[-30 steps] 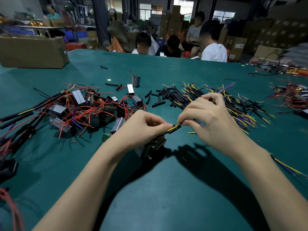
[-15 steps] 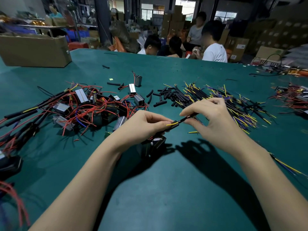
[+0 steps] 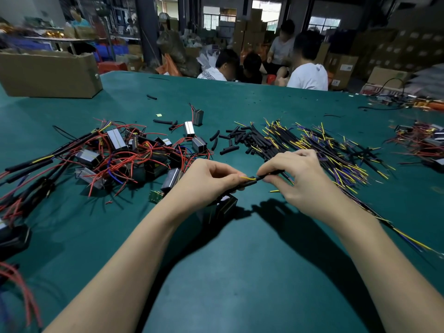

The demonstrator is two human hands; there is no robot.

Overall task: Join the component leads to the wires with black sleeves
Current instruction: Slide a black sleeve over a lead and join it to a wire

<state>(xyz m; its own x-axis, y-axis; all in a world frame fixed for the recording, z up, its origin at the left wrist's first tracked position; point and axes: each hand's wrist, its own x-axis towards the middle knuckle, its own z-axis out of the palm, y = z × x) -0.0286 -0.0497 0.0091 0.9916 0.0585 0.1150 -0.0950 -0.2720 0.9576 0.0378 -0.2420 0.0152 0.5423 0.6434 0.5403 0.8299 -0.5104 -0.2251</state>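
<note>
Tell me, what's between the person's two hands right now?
In the head view, a short yellow wire end entering a black sleeve spans the gap between the left hand and right hand.

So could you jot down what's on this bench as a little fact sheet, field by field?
surface: green table
left hand: pinches a yellow lead
right hand: pinches a black-sleeved wire, end to end with the lead
under the left hand: a black component
left pile: boxy components with red leads
middle: loose black sleeves
right pile: yellow and blue sleeved wires
far left: cardboard box
background: people sitting beyond the table
</note>
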